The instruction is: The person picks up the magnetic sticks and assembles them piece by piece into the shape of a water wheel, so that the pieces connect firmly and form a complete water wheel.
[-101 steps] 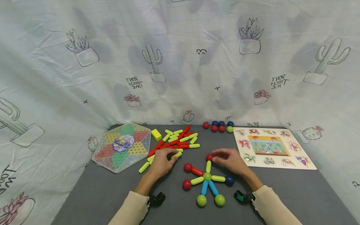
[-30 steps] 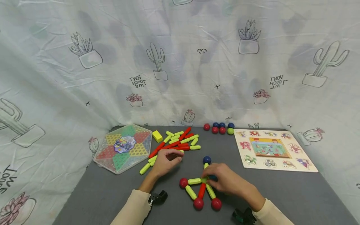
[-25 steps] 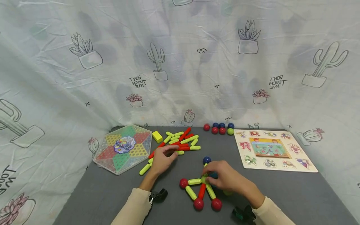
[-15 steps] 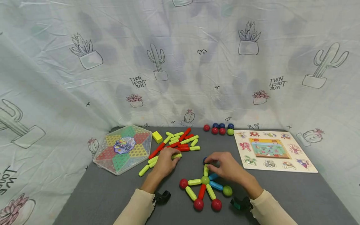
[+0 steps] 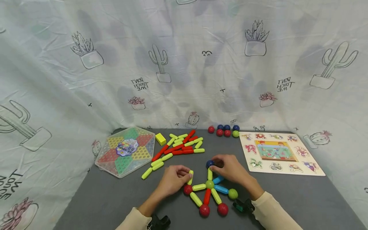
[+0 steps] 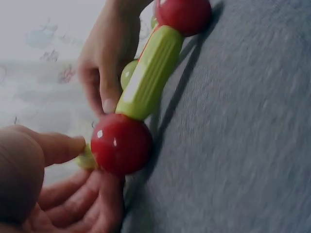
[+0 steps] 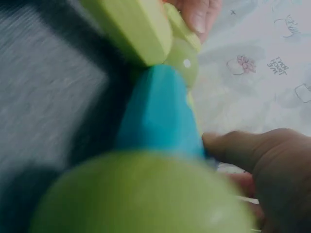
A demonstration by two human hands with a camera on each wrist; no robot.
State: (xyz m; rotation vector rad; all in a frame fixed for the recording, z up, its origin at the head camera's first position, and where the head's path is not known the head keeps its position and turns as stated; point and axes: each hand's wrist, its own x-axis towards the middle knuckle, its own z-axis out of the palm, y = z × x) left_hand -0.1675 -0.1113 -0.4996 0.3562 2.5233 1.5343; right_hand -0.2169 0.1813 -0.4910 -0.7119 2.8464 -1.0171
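Note:
A star-like figure of balls and rods lies on the grey table, with a green ball (image 5: 210, 184) at its centre. My left hand (image 5: 173, 179) pinches a yellow-green rod (image 5: 190, 181) between thumb and fingers. One end of that rod meets a red ball (image 5: 188, 190) at the figure's left; the left wrist view shows this red ball (image 6: 121, 144) large, beside the fingers. My right hand (image 5: 232, 169) pinches the dark blue ball (image 5: 210, 164) at the far tip. In the right wrist view a blue rod (image 7: 158, 114) and green ball (image 7: 141, 194) partly hide that hand.
Loose yellow-green and red rods (image 5: 177, 147) lie back left, near a yellow block (image 5: 160, 139). A hexagonal game board (image 5: 115, 164) stands farther left. Several spare balls (image 5: 227, 133) sit at the back, beside a picture puzzle board (image 5: 310, 147) on the right.
My left hand has brought a yellow-green rod from the loose rods to the red ball. My right hand has moved from the centre to the dark blue ball. Earlier, the figure was turned.

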